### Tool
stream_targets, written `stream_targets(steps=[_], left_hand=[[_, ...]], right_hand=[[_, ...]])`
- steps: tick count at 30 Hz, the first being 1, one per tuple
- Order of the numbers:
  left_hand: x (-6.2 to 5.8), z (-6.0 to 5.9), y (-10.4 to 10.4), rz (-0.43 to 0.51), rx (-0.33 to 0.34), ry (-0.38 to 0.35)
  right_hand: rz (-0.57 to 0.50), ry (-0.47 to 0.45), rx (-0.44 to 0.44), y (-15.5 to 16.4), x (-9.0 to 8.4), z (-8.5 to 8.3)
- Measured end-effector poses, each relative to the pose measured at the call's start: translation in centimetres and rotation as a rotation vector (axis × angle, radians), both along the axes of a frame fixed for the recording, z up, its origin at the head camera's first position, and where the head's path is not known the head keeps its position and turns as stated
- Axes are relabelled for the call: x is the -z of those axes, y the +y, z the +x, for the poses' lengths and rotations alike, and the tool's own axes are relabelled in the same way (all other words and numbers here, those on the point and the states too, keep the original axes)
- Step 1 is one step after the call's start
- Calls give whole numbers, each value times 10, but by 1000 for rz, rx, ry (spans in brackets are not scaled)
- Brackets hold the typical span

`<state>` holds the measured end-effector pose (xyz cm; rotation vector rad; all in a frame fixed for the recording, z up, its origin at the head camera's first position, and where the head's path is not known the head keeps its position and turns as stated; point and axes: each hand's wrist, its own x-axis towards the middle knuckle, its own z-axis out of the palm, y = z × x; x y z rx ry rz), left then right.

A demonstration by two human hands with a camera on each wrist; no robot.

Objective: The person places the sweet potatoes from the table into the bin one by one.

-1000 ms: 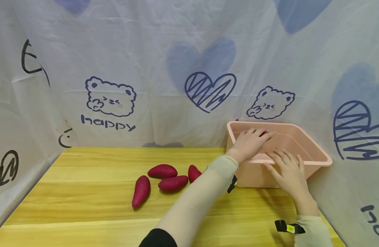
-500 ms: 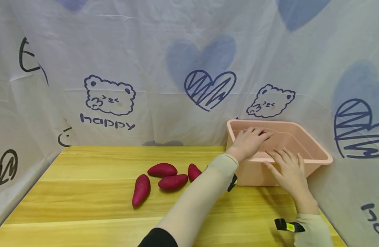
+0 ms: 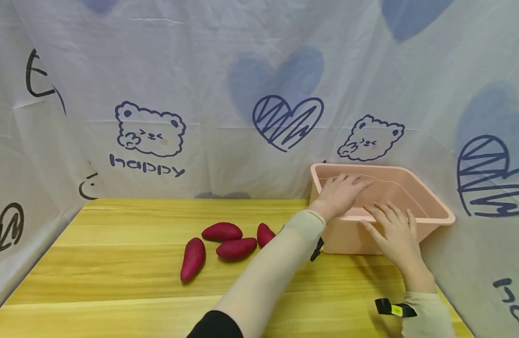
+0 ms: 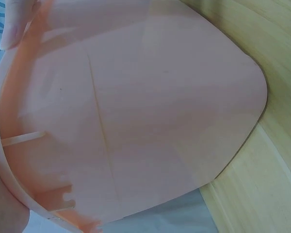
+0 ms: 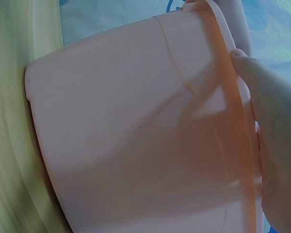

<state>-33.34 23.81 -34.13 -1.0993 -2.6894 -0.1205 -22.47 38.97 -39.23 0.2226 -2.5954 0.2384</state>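
A pink plastic bin (image 3: 352, 239) stands at the right of the table, against the cloth backdrop. My left hand (image 3: 341, 195) reaches over its near left rim, with the fingers extended inside and no object visible in them. My right hand (image 3: 396, 234) lies over the near rim. Its fingers stretch into the bin, and in the right wrist view the thumb (image 5: 247, 65) touches the rim. The bin floor is partly hidden by both hands. Several dark red sweet potatoes (image 3: 236, 249) lie left of the bin; one sweet potato (image 3: 265, 234) is partly covered by my left forearm.
The wooden table (image 3: 115, 263) ends at the back against a white cloth (image 3: 225, 141) printed with hearts and bears. More cloth hangs along the left and right sides. A black strap device (image 3: 394, 308) sits on my right wrist.
A bit of red that showed by my left thumb and fingers earlier is gone from sight. The left fingers look slightly straighter. The right hand and the sweet potatoes on the table stay put.
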Motion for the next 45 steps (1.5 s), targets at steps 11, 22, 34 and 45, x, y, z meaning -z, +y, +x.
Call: stream_targets(steps=[11, 22, 34, 45], left_hand=[[-1, -1, 1, 3, -2, -1], [0, 0, 0, 8, -23, 29], [-2, 4, -7, 47, -61, 109], [-2, 3, -28, 62, -80, 120]], right_hand=[[-3, 5, 0, -1, -1, 1], [1, 12, 1, 0, 0, 0], [12, -3, 15, 0, -1, 0], [12, -6, 15, 0, 0, 0]])
